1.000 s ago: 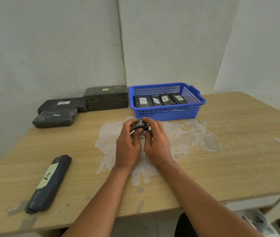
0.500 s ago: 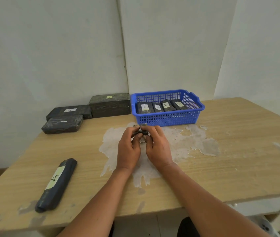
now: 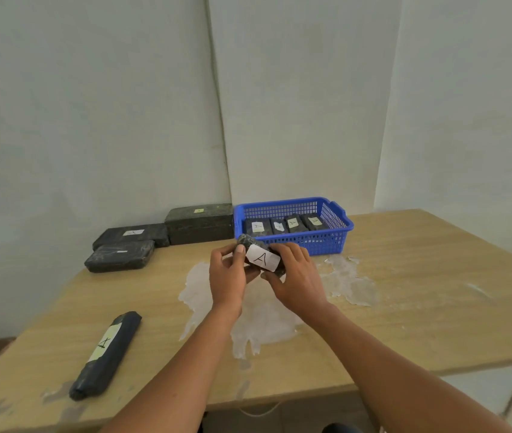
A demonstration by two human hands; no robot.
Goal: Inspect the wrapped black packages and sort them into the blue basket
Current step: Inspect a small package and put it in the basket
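Since 0.5 s ago the wrapped black package (image 3: 261, 257) has been raised and turned, its "A" label now facing up: inspection looks nearly done. Left hand (image 3: 229, 276) and right hand (image 3: 295, 276) both grasp it, the blue basket (image 3: 336, 242) at 1 o'clock, holding 4 labelled packages.

The held package (image 3: 261, 259) is half hidden by both hands' fingers (image 3: 239, 251).

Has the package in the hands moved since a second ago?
Yes. The held package has lifted off the white patch and turned label-up, nearer the blue basket.
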